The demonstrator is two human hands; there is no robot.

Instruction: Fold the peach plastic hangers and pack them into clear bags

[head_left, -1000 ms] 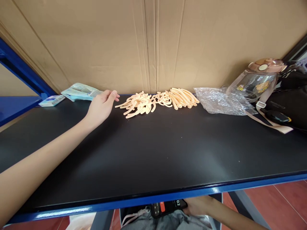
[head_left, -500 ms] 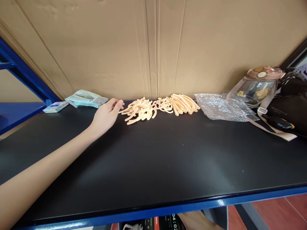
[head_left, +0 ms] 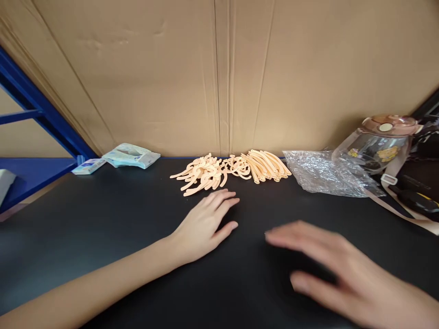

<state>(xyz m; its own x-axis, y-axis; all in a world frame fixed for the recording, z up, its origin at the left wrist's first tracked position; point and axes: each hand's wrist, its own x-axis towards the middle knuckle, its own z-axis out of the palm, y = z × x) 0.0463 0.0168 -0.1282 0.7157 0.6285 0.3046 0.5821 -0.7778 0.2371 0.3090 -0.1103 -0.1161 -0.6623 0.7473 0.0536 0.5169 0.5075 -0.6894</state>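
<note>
My left hand (head_left: 206, 224) hovers over or rests on the black tabletop (head_left: 137, 219), fingers stretched out and thumb apart, holding nothing. Just beyond its fingertips lies a loose heap of curved, peach-coloured strips (head_left: 203, 176). To the right of that heap are some ring-like curled pieces (head_left: 237, 165) and a neater bundle of longer peach strips (head_left: 265, 165). At the lower right, my right hand (head_left: 343, 265) is somewhat blurred, its fingers extended and its thumb spread from them, with nothing in it.
A crumpled clear plastic bag (head_left: 329, 176) lies right of the strips, before a strapped drink bottle (head_left: 377, 146). A dark bag (head_left: 416, 169) stands at the far right. A light blue packet (head_left: 132, 156) and a small box (head_left: 88, 166) lie back left. Cardboard (head_left: 164, 82) walls the back.
My left hand has moved right and nearer, away from the left side of the heap, and its fingers have opened. My right hand has come up from below the table edge.
</note>
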